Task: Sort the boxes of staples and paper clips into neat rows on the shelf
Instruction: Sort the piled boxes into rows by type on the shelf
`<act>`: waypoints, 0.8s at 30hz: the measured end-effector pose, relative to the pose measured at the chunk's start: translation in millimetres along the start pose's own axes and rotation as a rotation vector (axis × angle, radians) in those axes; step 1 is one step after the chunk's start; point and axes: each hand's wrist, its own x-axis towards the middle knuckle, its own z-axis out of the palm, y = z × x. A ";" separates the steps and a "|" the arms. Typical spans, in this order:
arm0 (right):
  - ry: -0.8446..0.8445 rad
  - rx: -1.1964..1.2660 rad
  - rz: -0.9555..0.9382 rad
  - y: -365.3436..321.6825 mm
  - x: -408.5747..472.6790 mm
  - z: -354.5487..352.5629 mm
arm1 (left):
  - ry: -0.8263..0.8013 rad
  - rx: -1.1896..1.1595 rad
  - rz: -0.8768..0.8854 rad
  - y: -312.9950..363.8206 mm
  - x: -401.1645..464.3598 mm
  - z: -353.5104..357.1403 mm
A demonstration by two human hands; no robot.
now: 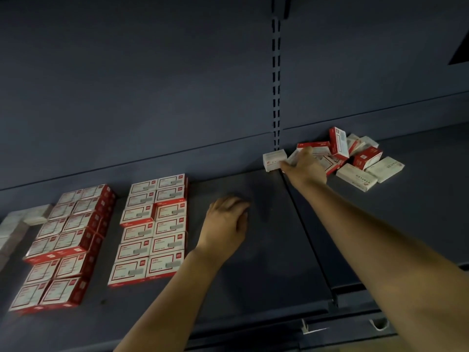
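Most of the sorting looks done. Two red-and-white blocks (152, 227) of boxes lie in tidy double rows on the shelf (266, 237) at about 8 o'clock, with a paler stack (22, 219) at 9 o'clock beside them. What is left is the loose pile (355, 156) at 2 o'clock, a jumble of red and white boxes lying at all angles, some on edge, plus one white box (274, 160) just at the pile's 9 o'clock side.

The right hand (303, 165) reaches into the pile's near-left edge, fingers curled onto a box there; exactly which one it pinches I cannot tell, as the hand hides it. The white box touches or nearly touches its fingertips. The left hand (227, 219) rests on bare shelf near centre, fingers loosely curled, holding nothing, just at 3 o'clock of the sorted blocks and well apart from the pile.
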 end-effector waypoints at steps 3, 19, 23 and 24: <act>-0.001 0.186 -0.004 5.4 -8.4 -1.4 | 0.013 -0.030 -0.011 3.0 -5.1 3.4; -0.310 1.014 0.048 33.3 -122.9 -41.0 | 0.009 -0.675 -0.204 33.1 -19.4 -10.1; -0.366 0.980 -0.120 23.9 -135.8 -42.6 | -0.040 -0.986 -0.227 37.7 -25.6 -19.5; -0.378 0.975 -0.151 22.3 -138.8 -42.2 | -0.040 -1.045 -0.240 35.9 -27.0 -21.7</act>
